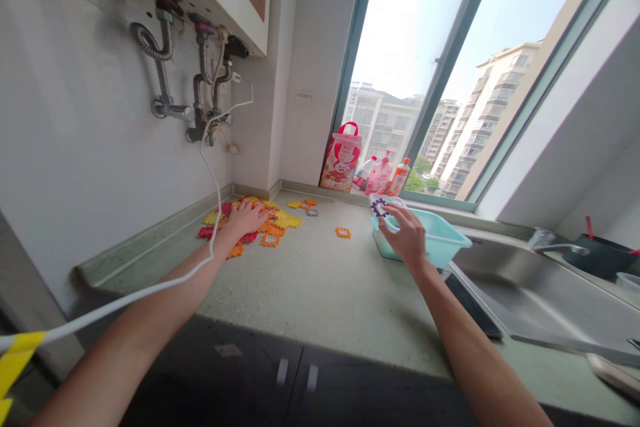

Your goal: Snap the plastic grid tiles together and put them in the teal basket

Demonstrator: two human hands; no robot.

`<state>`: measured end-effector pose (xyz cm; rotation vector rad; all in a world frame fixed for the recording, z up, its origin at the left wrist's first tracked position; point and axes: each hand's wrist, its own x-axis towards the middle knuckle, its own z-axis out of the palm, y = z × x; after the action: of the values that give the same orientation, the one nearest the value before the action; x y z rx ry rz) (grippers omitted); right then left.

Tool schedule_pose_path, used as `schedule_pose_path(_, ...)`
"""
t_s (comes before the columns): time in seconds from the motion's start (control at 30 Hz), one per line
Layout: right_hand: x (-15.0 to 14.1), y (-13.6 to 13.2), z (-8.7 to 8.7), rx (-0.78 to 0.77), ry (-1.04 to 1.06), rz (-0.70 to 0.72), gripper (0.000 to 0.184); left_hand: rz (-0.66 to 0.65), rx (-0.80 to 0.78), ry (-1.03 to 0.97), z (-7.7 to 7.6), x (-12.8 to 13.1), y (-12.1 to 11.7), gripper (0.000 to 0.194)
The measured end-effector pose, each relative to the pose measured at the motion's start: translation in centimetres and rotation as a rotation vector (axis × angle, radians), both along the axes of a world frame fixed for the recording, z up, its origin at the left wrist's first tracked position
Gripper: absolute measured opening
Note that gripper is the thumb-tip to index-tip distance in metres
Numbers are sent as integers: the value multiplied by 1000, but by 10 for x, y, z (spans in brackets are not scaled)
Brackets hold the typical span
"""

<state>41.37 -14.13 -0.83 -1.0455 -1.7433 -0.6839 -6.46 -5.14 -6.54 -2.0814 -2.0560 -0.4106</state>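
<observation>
My left hand [246,216] lies with fingers stretched over a heap of red, orange and yellow toothed-edge pieces [287,219] at the back left of the counter. What lies under its palm is hidden. Between thumb and fingers of my right hand [407,233] is a purple toothed-edge piece [380,207] with a pale middle. That hand is raised at the left side of a turquoise plastic basin [447,232], and the piece is above the basin's left rim. A single orange toothed-edge piece [343,233] lies on the counter between both hands.
A grey toothed piece [311,212] lies near the heap. A white cable [150,288] crosses over my left forearm. Right of the basin are a dark flat object [473,303] and a steel sink [550,287]. A pink bag [343,161] and several bottles [380,177] stand by the window.
</observation>
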Motion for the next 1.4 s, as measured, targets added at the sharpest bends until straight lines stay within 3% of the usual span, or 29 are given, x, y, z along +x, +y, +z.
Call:
schedule_pose_path(0.27,39,3,8,-71,105,-367,38,5,-38,13,-6,-9,16,67)
schedule_pose_path(0.43,41,3,7,-161,71,-441,40,-4,-63,3,-3,-5,15,67)
schedule_pose_path(0.57,28,0,9,-121,47,-347,34,-14,-76,17,3,9,7,64)
schedule_pose_path(0.73,-8,-8,7,-105,-61,-120,24,-46,-85,36,6,29,4,63)
schedule_pose_path(1.0,-57,-5,-32,-387,-220,183,21,-64,-92,28,12,39,2,65)
schedule_pose_path(1.23,-58,10,-64,-599,-283,260,31,-160,-126,32,8,36,6,68)
schedule_pose_path(1.4,-50,17,-71,-650,-268,275,36,-239,-100,42,6,36,9,70)
